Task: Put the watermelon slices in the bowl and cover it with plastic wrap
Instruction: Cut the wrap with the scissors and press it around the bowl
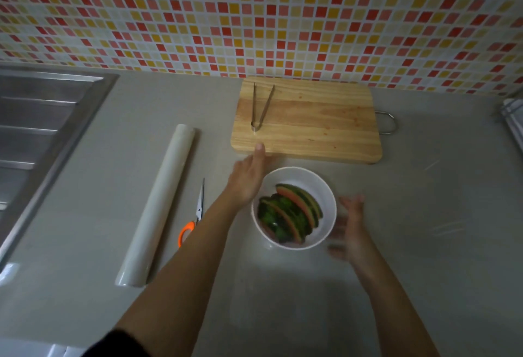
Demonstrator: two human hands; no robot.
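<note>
A white bowl (pixel 294 175) stands on the grey counter in front of the cutting board. Several watermelon slices (pixel 291 212), green rind up with pink flesh showing, lie stacked inside it. My left hand (pixel 249 179) lies flat against the bowl's left rim, fingers stretched toward the board, holding nothing I can see. My right hand (pixel 349 229) is blurred beside the right rim, fingers spread. A faint clear film (pixel 277 286) seems to lie over the counter in front of the bowl; whether it covers the bowl is unclear. The plastic wrap roll (pixel 158 206) lies to the left.
Orange-handled scissors (pixel 195 215) lie between the roll and my left arm. A wooden cutting board (pixel 311 127) with metal tongs (pixel 261 107) sits behind the bowl, against the tiled wall. A steel sink (pixel 36 136) is at the far left, and a rack edge (pixel 513 119) at the far right.
</note>
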